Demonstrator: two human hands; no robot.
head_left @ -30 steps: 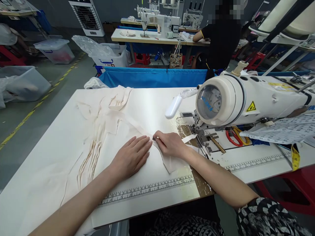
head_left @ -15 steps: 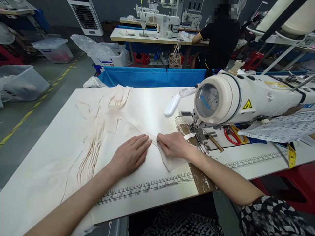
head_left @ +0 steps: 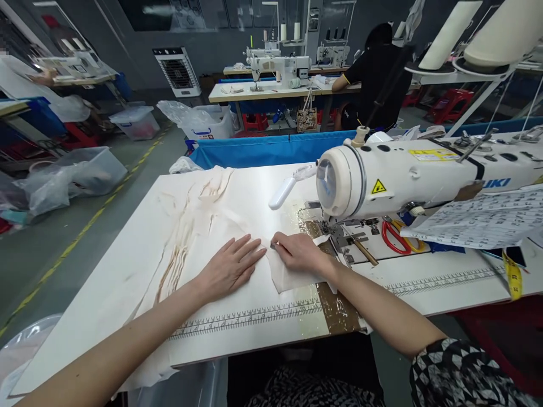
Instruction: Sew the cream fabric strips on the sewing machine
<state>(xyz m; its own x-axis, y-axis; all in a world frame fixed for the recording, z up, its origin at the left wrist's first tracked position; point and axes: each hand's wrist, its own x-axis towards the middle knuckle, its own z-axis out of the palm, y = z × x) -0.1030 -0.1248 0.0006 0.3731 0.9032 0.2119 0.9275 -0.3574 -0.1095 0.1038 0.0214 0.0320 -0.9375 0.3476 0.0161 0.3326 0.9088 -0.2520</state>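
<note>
My left hand (head_left: 232,268) lies flat with its fingers spread on pale cream fabric (head_left: 224,223) on the white table (head_left: 237,350). Just to its right, my right hand (head_left: 300,252) is closed, thumb and fingers pinching the edge of a cream fabric piece (head_left: 286,277). A small dark thing shows at the fingertips, too small to make out. Layered fabric edges (head_left: 175,268) lie in a stack left of my left hand. The sewing machine (head_left: 365,178) stands right of my right hand, and a narrow white strip runs from near that hand toward its needle area.
Red-handled scissors (head_left: 394,238), a wooden-handled tool (head_left: 363,251) and a yellow measuring tape (head_left: 514,277) lie on the right. A printed sheet (head_left: 496,220) hangs by the machine. A ruler strip (head_left: 250,319) marks the front edge. Behind a blue cloth (head_left: 263,150), a person in black sits.
The view has tilted up and shifted, so more of the room shows. Both hands keep nearly the same pose; the fabric piece by my right hand lies slightly differently.
</note>
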